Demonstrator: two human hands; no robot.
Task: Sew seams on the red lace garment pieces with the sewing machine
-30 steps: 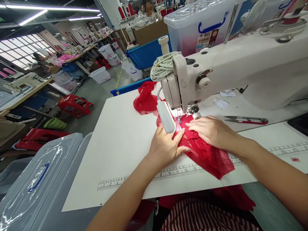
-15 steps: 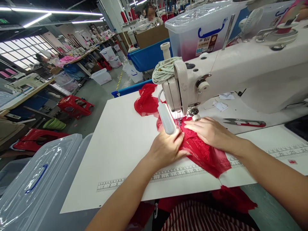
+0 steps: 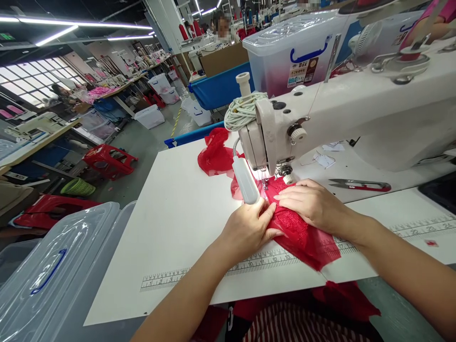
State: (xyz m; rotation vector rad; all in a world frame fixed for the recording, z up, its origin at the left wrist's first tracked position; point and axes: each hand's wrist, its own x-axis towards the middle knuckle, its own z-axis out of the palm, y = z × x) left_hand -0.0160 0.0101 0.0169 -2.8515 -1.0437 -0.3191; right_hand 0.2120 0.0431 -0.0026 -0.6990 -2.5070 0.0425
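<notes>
A piece of red lace fabric (image 3: pixel 302 237) lies on the white table under the needle of a white sewing machine (image 3: pixel 342 114). My left hand (image 3: pixel 249 228) rests on the fabric's left edge, fingers close together and thumb pressed onto the cloth, just below the machine's white lamp (image 3: pixel 245 180). My right hand (image 3: pixel 313 202) lies flat on the fabric to the right of the needle, fingers stretched toward the presser foot. More red fabric (image 3: pixel 215 152) is bunched behind the machine head.
Red-handled thread snips (image 3: pixel 359 185) lie on the machine bed at right. A ruler strip (image 3: pixel 171 280) is printed along the table's front edge. A clear lidded bin (image 3: pixel 50 275) stands at lower left and another bin (image 3: pixel 295 47) behind the machine. A person sits at the far back.
The fabric has slid a little away from me under the needle, and both hands have followed it. The view has shifted slightly.
</notes>
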